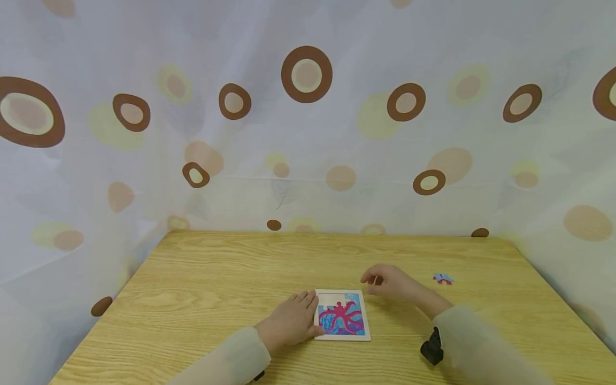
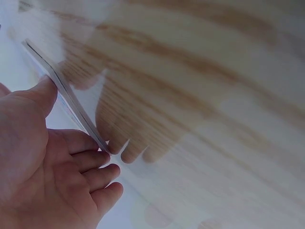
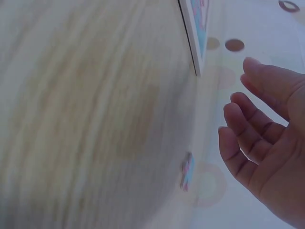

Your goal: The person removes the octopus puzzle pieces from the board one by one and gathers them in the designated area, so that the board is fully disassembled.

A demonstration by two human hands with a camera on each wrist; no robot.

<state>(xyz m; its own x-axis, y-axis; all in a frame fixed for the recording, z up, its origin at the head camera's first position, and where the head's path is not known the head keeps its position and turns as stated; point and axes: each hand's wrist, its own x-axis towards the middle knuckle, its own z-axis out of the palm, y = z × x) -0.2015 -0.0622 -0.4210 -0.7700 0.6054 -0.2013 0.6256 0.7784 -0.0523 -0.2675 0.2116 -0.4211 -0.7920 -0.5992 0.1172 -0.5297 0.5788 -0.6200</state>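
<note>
An octopus jigsaw puzzle in a white frame (image 1: pixel 341 337) lies flat on the table, its pink octopus on blue mostly assembled and its upper left part pale and bare. My left hand (image 1: pixel 293 318) rests along the frame's left side, fingers extended and thumb over the near left corner. In the left wrist view the thumb (image 2: pixel 45 93) and fingertips touch the frame's edge. Just beyond the frame's far right corner hovers my right hand (image 1: pixel 393 283), its fingers loosely bent around nothing. To its right lies a small loose blue and pink bit of jigsaw (image 1: pixel 443 278).
The wooden table (image 1: pixel 216 272) stretches out around the puzzle. A pale curtain (image 1: pixel 337 133) with brown rings hangs behind the table's back edge and down both sides. A black device (image 1: pixel 432 347) is strapped at the right wrist.
</note>
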